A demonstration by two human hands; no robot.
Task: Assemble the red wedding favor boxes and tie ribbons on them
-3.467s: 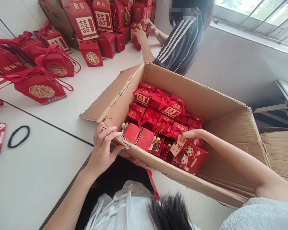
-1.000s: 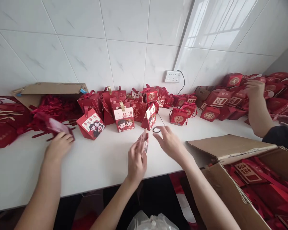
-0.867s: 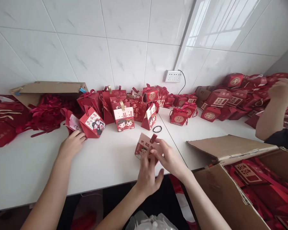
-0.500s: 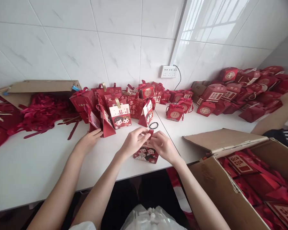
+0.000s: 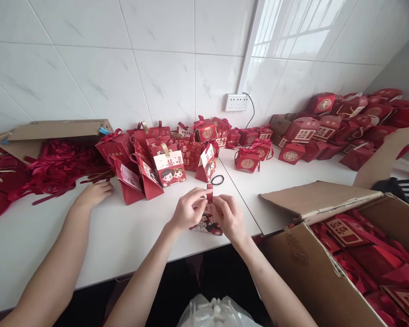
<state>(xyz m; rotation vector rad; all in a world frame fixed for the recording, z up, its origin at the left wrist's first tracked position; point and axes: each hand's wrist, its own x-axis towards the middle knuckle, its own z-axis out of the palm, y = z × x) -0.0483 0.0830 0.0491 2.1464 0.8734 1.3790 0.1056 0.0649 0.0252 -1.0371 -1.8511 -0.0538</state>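
A: What has changed in the last half second?
B: Mostly the neighbour. The co-worker's hand was on the end box; now it's off it, well left of the band, near the ribbons.
A: Is it holding anything?
B: I can't tell. Its fingers look loose, but the strips lie right behind them.
A: And the box in our hands?
B: Same spot: upright on the table, on the near side of the band and a touch left of it.
A: Fingers?
B: The left hand grips the top at the strap with thumb and forefinger; the right hand grips it from the other side. Neither has let go. Where the tips meet the card is hidden.
A: So what does that mean for the work?
B: My reading is that the end box has been set down, left of the band, while ours isn't finished with. The strap stands up, which suggests the top is nearly together, though the fingers cover the fold.
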